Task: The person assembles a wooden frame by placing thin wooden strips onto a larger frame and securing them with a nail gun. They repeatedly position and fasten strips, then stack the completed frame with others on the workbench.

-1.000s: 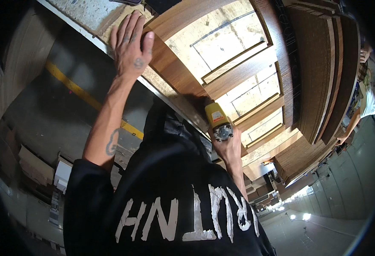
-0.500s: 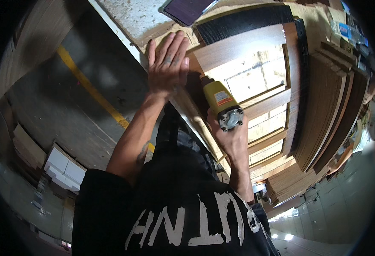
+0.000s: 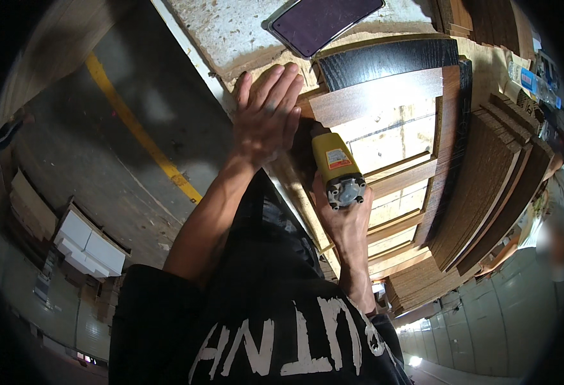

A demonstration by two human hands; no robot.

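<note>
A brown wooden frame point(image 3: 377, 169) with several crossbars lies on the workbench, and a black wood-grain strip point(image 3: 384, 62) runs along its far end. My right hand point(image 3: 345, 215) is wrapped round the handle of a yellow nail gun point(image 3: 333, 154), whose bolted cap faces up. The gun's nose points at the frame's near-left side; its tip is dark, and I cannot tell whether it touches. At the bench's left edge, my left hand point(image 3: 264, 125) lies flat over the frame's far-left corner, fingers stretched out and holding nothing.
A phone point(image 3: 324, 22) lies beyond the frame. On the right stand stacked brown boards point(image 3: 487, 186) and a plastic bottle point(image 3: 538, 86); another person's arm point(image 3: 497, 256) shows behind them. The floor's yellow line point(image 3: 134, 125) and white boxes point(image 3: 89, 240) are at left.
The view has shifted slightly, so the bench, phone and frame sit lower in the picture. Both hands keep their places, the left flat and the right on the nail gun.
</note>
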